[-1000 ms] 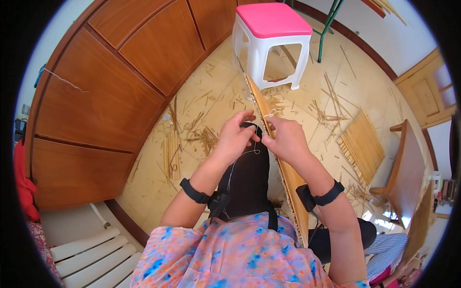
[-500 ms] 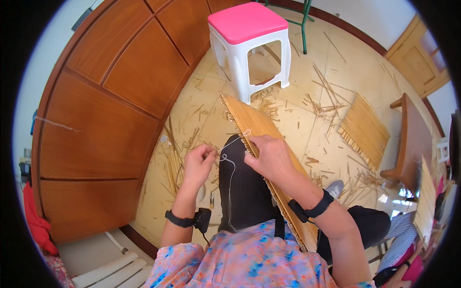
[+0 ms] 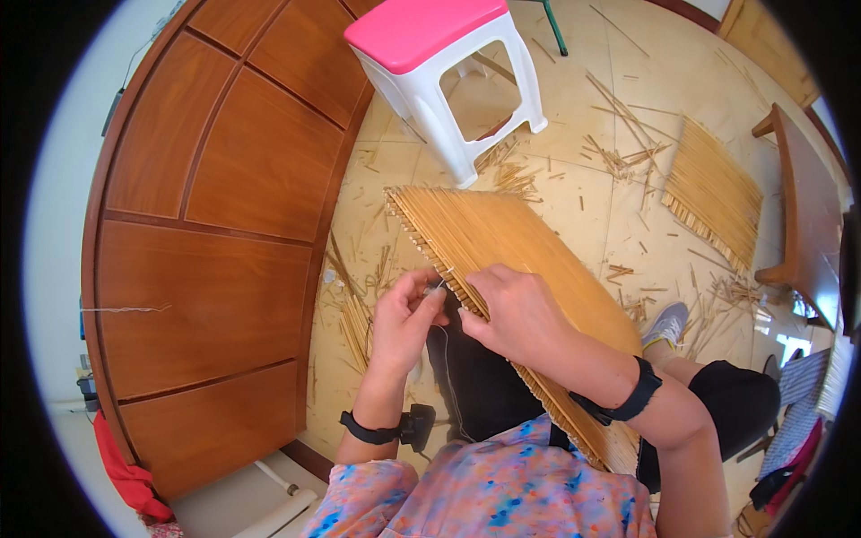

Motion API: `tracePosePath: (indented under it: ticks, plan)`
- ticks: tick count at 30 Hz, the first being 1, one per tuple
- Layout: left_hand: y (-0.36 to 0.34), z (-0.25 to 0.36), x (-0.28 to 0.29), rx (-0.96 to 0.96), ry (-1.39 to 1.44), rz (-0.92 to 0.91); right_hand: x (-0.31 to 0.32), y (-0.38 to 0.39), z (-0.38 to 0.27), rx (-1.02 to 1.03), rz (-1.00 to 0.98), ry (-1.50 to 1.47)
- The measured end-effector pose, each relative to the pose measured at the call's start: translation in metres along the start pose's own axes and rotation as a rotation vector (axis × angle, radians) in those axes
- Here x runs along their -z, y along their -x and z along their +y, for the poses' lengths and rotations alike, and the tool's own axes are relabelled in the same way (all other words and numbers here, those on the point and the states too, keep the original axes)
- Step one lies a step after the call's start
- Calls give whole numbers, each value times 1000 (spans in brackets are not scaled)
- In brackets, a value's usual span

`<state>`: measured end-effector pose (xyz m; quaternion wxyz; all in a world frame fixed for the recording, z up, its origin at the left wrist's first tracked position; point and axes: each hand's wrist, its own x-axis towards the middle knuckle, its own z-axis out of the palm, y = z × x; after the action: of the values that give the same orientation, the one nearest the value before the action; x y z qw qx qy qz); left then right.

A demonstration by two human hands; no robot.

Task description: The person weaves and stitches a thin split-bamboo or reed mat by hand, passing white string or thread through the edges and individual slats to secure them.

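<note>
A mat of thin yellow-brown sticks (image 3: pixel 529 238) lies slanted across my lap, its knotted edge toward my left. Close against that edge, my left hand (image 3: pixel 402 318) pinches a thin white thread between thumb and fingers. From there the thread (image 3: pixel 451 381) hangs loosely over my dark trouser leg. My right hand (image 3: pixel 516 309) grips the same edge slightly nearer to me, thumb at the rim and fingers over the upper face. Its fingertips are partly hidden. Each wrist wears a black strap with a small device.
A white stool with a pink seat (image 3: pixel 426 36) stands ahead. Brown wooden panels (image 3: pixel 260 170) rise at the left. On the tiled floor lie loose sticks (image 3: pixel 619 108) and another stick mat (image 3: pixel 713 193). A low wooden bench (image 3: pixel 791 206) is at the right.
My left hand has come in from the left to the mat's edge, bringing the thread with it. The right hand stays on the edge. The whole view has shifted.
</note>
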<state>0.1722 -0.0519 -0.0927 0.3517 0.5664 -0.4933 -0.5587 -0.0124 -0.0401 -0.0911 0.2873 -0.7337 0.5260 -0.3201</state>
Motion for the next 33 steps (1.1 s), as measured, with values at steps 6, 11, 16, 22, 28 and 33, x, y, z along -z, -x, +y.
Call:
tracePosePath:
  ticks: [6, 11, 16, 22, 28, 33]
  plan:
    - [11, -8, 22, -14, -158, 123, 4, 4, 3, -41, -53, -20]
    - [13, -12, 24, -133, -182, 24, 4, 5, -1, -50, -79, -42]
    - [5, -7, 10, -251, 85, 55, 4, 2, -3, -67, -72, -11]
    - [2, -18, -4, -218, 672, -50, 3, 3, 1, 3, -62, -39]
    - [3, -30, -7, -218, 695, -19, -1, 3, 0, 3, -75, 94]
    - [5, -32, -3, -219, 688, 61, 4, -3, -4, -10, -146, 132]
